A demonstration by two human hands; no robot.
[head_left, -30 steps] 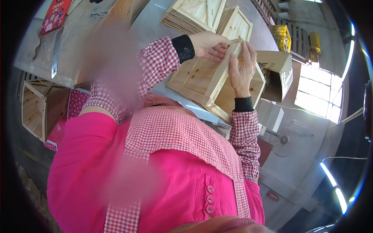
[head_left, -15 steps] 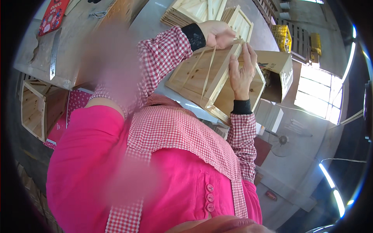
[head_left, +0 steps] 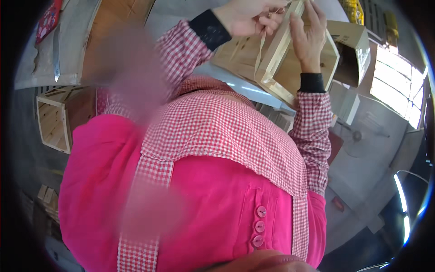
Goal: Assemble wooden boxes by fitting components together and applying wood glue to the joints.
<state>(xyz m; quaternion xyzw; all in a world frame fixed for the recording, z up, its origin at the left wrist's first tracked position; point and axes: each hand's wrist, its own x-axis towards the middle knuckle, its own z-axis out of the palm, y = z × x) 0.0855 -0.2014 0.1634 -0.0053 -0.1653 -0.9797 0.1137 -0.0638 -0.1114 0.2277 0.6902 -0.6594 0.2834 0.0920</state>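
Note:
My left hand (head_left: 251, 18) is closed at the upper rim of a pale wooden box (head_left: 277, 50), its curled fingers pinching a narrow pale strip (head_left: 259, 55). The strip looks like tape and hangs down along the box's framed edge. On the other side of that same edge lies my right hand (head_left: 310, 36), fingers stretched out and pressed against the wood. The box is tilted, and its hollow inside faces right. The top of the box and some fingertips run out of the upper edge of the head view.
Behind the box stands an open cardboard carton (head_left: 349, 50). A workbench (head_left: 27, 75) at the left carries a metal ruler (head_left: 56, 54) and a red patterned item (head_left: 47, 20). Below it sits another wooden box (head_left: 53, 122). A yellow crate (head_left: 352, 10) is at the far right.
The view has shifted, so the hands and box now sit higher and farther right. My left hand still pinches the strip, and my right hand stays on the box's edge.

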